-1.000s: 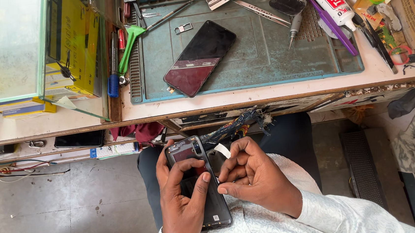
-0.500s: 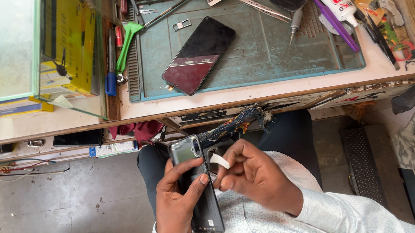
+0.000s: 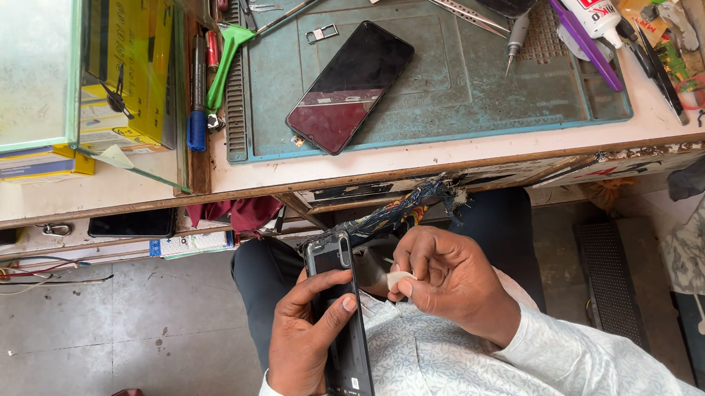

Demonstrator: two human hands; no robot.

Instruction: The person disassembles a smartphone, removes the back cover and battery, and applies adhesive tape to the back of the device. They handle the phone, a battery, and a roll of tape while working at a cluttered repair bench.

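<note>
A seated person held a dark phone over the lap, below the bench edge.

The left hand (image 3: pixel 305 336) had its grip clamped around the phone (image 3: pixel 341 316), back upward, long axis running away from the body. Just to its right, the right hand (image 3: pixel 451 278) pinched a small white scrap (image 3: pixel 398 280) between fingertips, level with the phone's upper half. Another phone (image 3: pixel 349 85) lay on the bench's green mat (image 3: pixel 461 89).

A dark phone (image 3: pixel 341 324) lies back-up and lengthwise in the left hand (image 3: pixel 301 344); a small white scrap (image 3: pixel 398 280) sits pinched in the right hand's (image 3: pixel 452 286) fingertips, just beside it.
</note>
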